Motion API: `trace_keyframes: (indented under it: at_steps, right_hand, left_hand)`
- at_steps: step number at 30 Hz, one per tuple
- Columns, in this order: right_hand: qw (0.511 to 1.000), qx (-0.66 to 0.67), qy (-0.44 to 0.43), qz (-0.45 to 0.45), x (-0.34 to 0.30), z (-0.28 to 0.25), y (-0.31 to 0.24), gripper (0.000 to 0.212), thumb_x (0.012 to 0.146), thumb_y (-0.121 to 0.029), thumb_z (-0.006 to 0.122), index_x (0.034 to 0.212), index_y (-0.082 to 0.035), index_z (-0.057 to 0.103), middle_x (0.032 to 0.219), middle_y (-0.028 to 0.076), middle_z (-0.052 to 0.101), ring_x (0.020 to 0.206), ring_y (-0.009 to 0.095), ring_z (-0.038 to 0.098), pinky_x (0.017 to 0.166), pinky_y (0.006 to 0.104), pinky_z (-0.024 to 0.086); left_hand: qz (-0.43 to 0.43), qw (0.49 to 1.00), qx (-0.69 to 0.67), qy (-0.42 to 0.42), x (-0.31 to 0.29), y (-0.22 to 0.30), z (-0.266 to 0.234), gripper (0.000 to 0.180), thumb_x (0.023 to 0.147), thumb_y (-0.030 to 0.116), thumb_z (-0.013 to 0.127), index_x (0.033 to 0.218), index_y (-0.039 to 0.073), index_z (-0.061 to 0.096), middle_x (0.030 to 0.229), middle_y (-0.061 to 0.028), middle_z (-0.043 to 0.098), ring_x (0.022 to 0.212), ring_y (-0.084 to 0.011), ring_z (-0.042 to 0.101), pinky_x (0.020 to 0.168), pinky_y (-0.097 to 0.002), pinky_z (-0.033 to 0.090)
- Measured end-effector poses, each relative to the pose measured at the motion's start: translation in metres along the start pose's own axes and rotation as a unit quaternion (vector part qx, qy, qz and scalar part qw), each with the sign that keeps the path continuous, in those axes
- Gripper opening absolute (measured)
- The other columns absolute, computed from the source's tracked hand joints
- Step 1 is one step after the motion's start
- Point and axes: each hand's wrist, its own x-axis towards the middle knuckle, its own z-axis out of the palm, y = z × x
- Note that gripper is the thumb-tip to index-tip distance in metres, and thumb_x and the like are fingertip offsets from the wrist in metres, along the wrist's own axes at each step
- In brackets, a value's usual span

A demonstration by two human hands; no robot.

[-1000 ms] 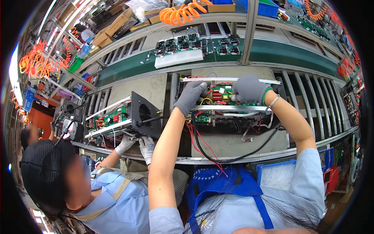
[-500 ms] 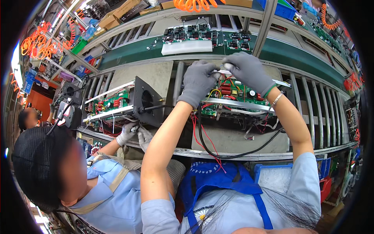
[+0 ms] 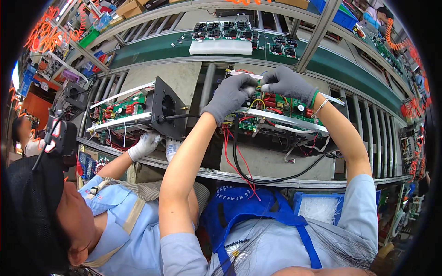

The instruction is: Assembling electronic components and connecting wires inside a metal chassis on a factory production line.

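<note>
My left hand, in a grey glove, is over the left part of an open metal-railed chassis holding green circuit boards. Its fingers are pinched together. Close beside it, my right hand, also in a grey glove, pinches with its thumb and forefinger above the same boards. Whatever lies between the fingertips is too small to make out. Below the hands, a yellow wire curves by red components. A thick black cable and thin red wires hang from the chassis front.
To the left stands a similar chassis with a black fan panel; a co-worker's white-gloved hands are at its front. Rollers run to the right. Behind lie circuit boards and a white foam block on a green belt.
My hands have come slightly down and nearer to the chassis boards, away from its far rail. The view has shifted a little, and the co-worker appears closer at the left.
</note>
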Motion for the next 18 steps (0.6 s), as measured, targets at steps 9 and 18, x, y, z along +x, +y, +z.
trace_keyframes:
  at_steps: [9,18]
  right_hand:
    - [0.991,-0.127,0.035,0.007,0.010,0.007,-0.008,0.027,0.076,-0.032,0.068,0.082,-0.006,0.074,0.069,0.013,0.066,0.060,0.023,0.061,0.059,0.0378,0.048]
    - [0.916,-0.400,0.019,0.003,0.025,0.026,-0.022,0.016,0.066,-0.021,0.064,0.070,-0.007,0.069,0.067,0.016,0.064,0.067,0.035,0.065,0.062,0.0441,0.051]
  left_hand:
    - [0.051,0.992,0.082,0.080,-0.002,-0.007,0.016,0.031,0.075,0.012,0.075,0.102,0.003,0.064,0.089,-0.0093,0.068,0.081,-0.0241,0.066,0.077,-0.0347,0.052]
    - [-0.204,0.932,0.226,0.198,-0.002,-0.056,-0.006,0.066,0.082,0.037,0.066,0.138,0.010,0.044,0.141,-0.0141,0.046,0.121,-0.0353,0.050,0.101,-0.0475,0.040]
